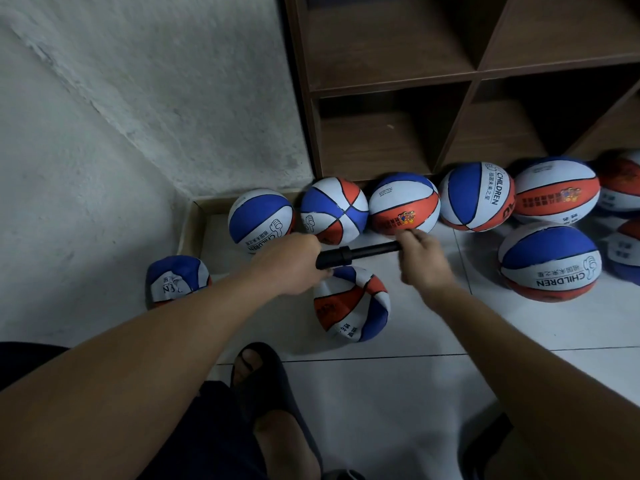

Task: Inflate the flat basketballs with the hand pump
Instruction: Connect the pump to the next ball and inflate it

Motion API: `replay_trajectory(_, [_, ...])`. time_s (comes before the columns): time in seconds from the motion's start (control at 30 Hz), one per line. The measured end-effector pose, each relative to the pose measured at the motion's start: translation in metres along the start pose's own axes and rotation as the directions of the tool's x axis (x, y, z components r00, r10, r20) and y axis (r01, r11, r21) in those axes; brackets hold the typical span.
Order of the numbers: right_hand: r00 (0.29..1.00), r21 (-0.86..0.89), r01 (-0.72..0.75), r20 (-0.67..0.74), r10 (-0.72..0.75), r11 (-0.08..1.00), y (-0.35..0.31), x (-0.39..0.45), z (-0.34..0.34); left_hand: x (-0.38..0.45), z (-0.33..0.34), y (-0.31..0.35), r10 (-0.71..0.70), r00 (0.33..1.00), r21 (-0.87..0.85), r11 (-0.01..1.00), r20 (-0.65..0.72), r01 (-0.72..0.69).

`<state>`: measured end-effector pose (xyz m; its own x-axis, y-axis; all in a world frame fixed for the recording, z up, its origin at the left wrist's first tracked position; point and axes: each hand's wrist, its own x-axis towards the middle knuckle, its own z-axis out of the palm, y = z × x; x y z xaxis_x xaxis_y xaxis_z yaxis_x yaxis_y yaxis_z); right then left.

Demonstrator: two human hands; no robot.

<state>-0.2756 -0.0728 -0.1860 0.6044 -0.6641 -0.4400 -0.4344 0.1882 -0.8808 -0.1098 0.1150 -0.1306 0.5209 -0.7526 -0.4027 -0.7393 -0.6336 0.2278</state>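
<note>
A: Where is the pump (358,255), and how does it lie?

B: It is held in the air above the crumpled ball (351,303), which sits on the floor (398,393). Its long axis runs nearly level, left to right, with the thicker barrel end at the left hand (294,263) and the thinner end at the right hand (420,258).

A: Which hand is nearer the flat ball?

B: The left one; it hangs just over the ball's upper edge, so the barrel end is the end closest to it. Whether a needle already sits in the valve cannot be told.

A: And the fingers?

B: The left hand's are curled round the barrel end. The right hand's are closed round the thin end, pinching it; motion blur hides the fingertips themselves.

A: What else lies around?

B: A second flat ball (178,280) rests by the wall (121,116), and a row of round balls (403,204) stands against the shelf (391,81).
</note>
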Motion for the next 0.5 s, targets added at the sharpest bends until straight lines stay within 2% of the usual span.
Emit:
replay_trajectory(0.13, [0.996, -0.001, -0.031, -0.080, 0.030, 1.000, 0.004, 0.012, -0.020, 0.001, 0.002, -0.005, -0.009, 1.000, 0.020, 1.000, -0.004, 0.009])
replay_trajectory(0.2, [0.986, -0.036, -0.023, -0.166, 0.017, 0.999, 0.007, 0.005, -0.006, 0.002, 0.006, 0.004, 0.002, 1.000, 0.052, 0.999, -0.006, -0.002])
replay_trajectory(0.27, [0.982, -0.086, -0.002, -0.186, -0.014, 0.996, 0.007, -0.007, 0.015, 0.002, 0.012, 0.010, 0.005, 1.000, 0.088, 0.996, -0.018, -0.004])
replay_trajectory(0.37, [0.993, -0.154, 0.043, -0.107, -0.059, 0.987, 0.002, -0.024, 0.039, 0.002, 0.017, 0.012, -0.001, 1.000, 0.085, 0.996, -0.030, 0.004])
replay_trajectory(0.5, [0.996, -0.205, 0.064, 0.078, -0.049, 0.977, -0.005, -0.035, 0.052, 0.001, 0.016, 0.014, -0.011, 1.000, 0.090, 0.996, -0.002, 0.011])
